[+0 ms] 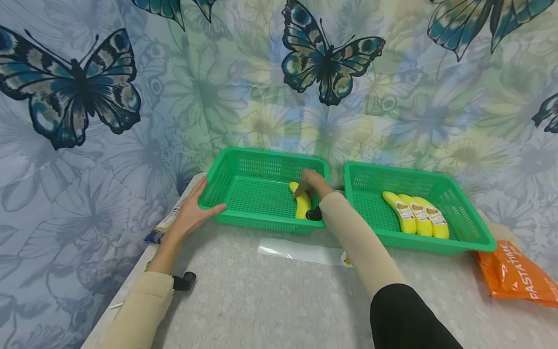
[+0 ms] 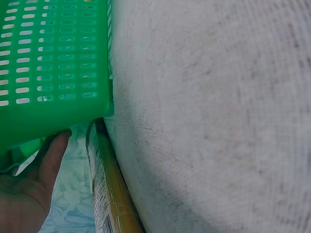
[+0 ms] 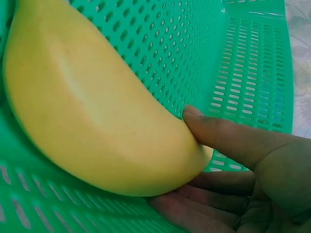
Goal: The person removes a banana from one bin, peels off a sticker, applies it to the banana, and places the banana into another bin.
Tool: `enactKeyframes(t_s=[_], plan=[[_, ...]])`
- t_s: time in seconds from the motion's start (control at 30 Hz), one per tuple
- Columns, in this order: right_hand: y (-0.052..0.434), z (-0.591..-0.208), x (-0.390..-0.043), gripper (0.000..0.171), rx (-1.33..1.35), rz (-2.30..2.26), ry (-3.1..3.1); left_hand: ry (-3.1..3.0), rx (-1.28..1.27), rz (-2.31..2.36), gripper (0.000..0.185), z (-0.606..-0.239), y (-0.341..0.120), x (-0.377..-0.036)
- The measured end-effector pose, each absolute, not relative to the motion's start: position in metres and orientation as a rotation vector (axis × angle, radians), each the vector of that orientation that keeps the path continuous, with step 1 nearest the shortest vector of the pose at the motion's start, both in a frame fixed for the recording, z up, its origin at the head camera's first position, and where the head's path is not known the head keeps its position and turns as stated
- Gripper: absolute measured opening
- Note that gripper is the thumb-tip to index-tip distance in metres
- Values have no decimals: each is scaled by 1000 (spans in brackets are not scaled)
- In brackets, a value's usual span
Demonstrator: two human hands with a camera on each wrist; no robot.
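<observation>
I see two green perforated baskets side by side on a pale table [image 1: 270, 295], set against a butterfly-print backdrop [image 1: 87, 97].

Right hand [image 1: 315, 185]: inside the left basket [image 1: 244, 167]. Its fingers wrap the far end of a single banana [image 1: 302, 203]; the right wrist view shows the thumb [image 3: 218, 133] pressed on the banana's upper side and the other fingers curled beneath it. The banana lies on the basket floor near the right wall, lengthwise toward me. I cannot tell whether it rests fully on the floor or is slightly lifted.

Left hand [image 1: 192, 211]: on the near-left corner of the same basket. Fingers straight and relaxed against the outer wall, thumb along the front rim. In the left wrist view, a fingertip [image 2: 58, 143] touches the basket's lower edge. Not clenched.

Right basket [image 1: 479, 232]: holds three stickered bananas [image 1: 416, 213] lying side by side, touching one another.

A clear plastic wrapper [image 1: 301, 251] lies flat on the table just in front of the left basket. An orange packet [image 1: 519, 274] sits at the right basket's near-right corner. A printed package [image 1: 165, 224] lies at the table's left edge, beside the left hand.
</observation>
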State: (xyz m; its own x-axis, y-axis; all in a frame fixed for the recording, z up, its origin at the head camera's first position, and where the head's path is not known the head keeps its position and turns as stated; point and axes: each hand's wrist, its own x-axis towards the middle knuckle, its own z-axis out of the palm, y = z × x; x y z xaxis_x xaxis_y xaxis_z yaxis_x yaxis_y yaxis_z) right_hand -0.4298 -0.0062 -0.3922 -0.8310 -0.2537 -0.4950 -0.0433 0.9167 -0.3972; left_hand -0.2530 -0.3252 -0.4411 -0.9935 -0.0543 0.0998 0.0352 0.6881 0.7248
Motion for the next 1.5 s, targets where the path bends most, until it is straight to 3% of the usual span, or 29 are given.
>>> enactKeyframes(t_s=[0.23, 0.6, 1.17, 1.5], plan=[[-4, -395, -432, 81, -212, -499, 2544, -2770, 25, -1204, 103, -439, -323, -253], [1, -376, -431, 50, -266, -420, 2654, -2752, 34, -1253, 104, -433, -317, -250], [15, -349, -417, 41, -337, -606, 2671, -2737, 54, -1301, 104, -433, -318, -248], [40, -311, -393, 36, -439, -729, 2682, -2741, 72, -1356, 105, -432, -318, -247]])
